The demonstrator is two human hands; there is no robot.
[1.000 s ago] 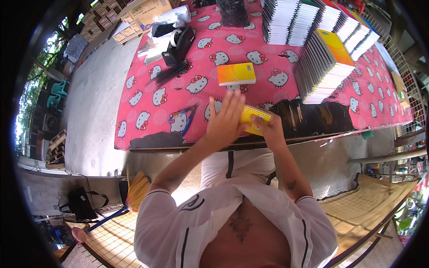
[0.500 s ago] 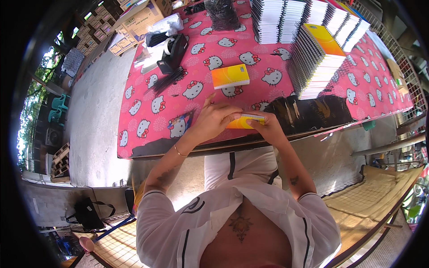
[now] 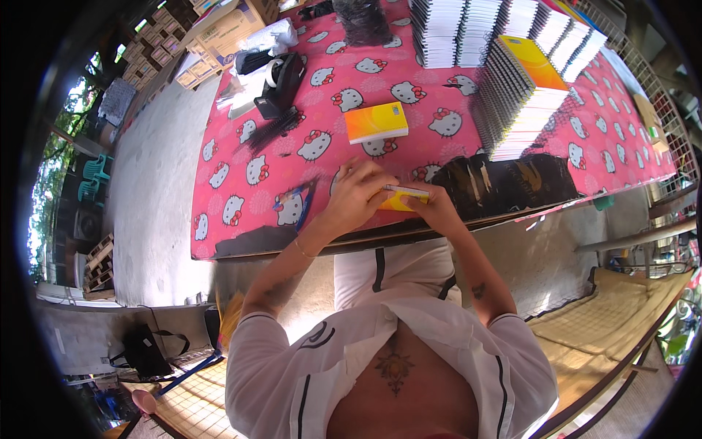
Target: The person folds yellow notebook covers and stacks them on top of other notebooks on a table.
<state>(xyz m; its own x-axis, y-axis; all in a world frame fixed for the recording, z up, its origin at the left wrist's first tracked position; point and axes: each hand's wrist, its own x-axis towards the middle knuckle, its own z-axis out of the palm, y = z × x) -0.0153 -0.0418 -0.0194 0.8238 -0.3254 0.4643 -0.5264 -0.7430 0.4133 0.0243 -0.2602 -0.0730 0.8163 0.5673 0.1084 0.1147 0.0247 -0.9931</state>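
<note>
Close to the table's front edge, a small yellow-orange notebook [image 3: 395,202] is between my two hands. My right hand [image 3: 437,208] grips its right end, with the thumb on the cover. My left hand [image 3: 358,192] is closed at its upper left side, fingers bent over the edge and hiding that corner. Just beyond my hands, a second yellow-orange notebook [image 3: 376,123] lies flat on the pink patterned table cover [image 3: 292,172]. Black spiral binding coils [image 3: 274,130] lie loose to the left.
At the right stands a tall stack of spiral notebooks [image 3: 512,110], with white-paged stacks [image 3: 439,36] behind. A black tape dispenser [image 3: 281,88] sits at the back left. Blue-handled scissors or a similar tool [image 3: 307,201] lies left of my hand. Dark tape [image 3: 512,183] covers the front edge.
My left hand's fingers have curled in; its index finger stuck out before. The held notebook has tilted slightly, and less of its cover shows. The notebook on the table stays put.
</note>
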